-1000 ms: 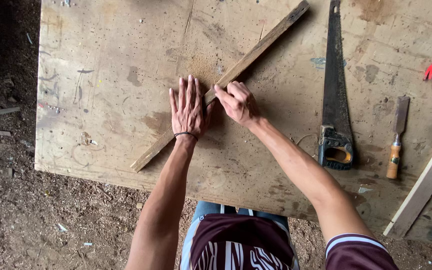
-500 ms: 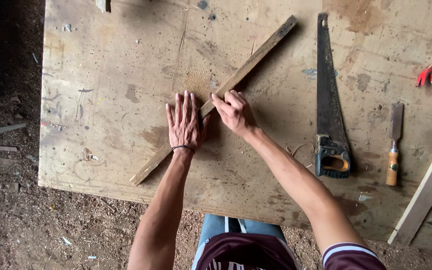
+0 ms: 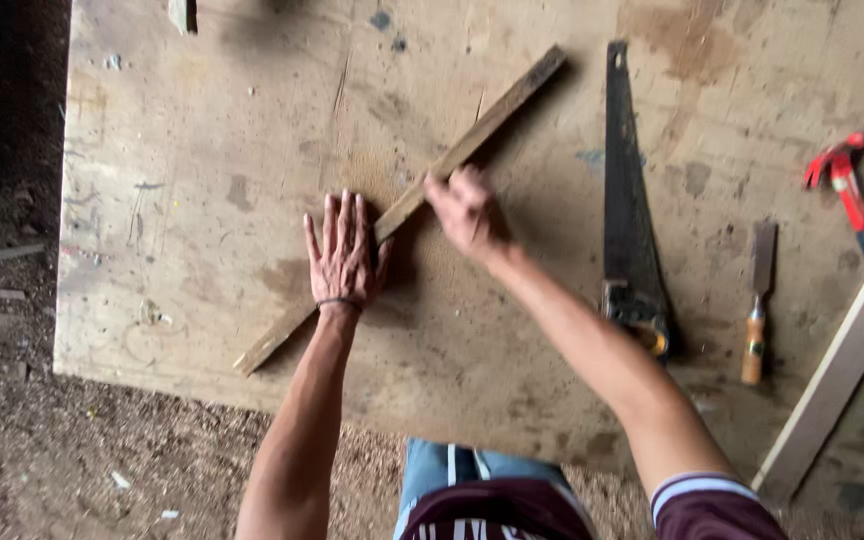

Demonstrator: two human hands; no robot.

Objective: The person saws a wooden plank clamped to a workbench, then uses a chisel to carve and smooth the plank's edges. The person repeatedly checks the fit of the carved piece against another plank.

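The wooden strip (image 3: 407,205) lies flat and diagonal on the plywood table (image 3: 192,180), one end near the front left edge, the other up toward the handsaw (image 3: 627,190). It looks to me thin, stiff and light, rough on its faces, so I judge it would slide about unless pinned down, and it is best held near the middle where it cannot pivot. My left hand (image 3: 342,250) is spread flat, fingers open, palm pressing on the strip just below its midpoint. My right hand (image 3: 464,208) sits on the strip a little further up, fingers curled against it; the blur keeps me from telling whether it pinches anything or merely rubs along the wood.

Beyond the saw, to my right, a chisel (image 3: 757,300) with a wooden handle lies on the table, then a red-handled hammer (image 3: 852,205), and a pale batten (image 3: 832,380) leans across the corner. Dirt floor (image 3: 12,440) shows below the table edge.
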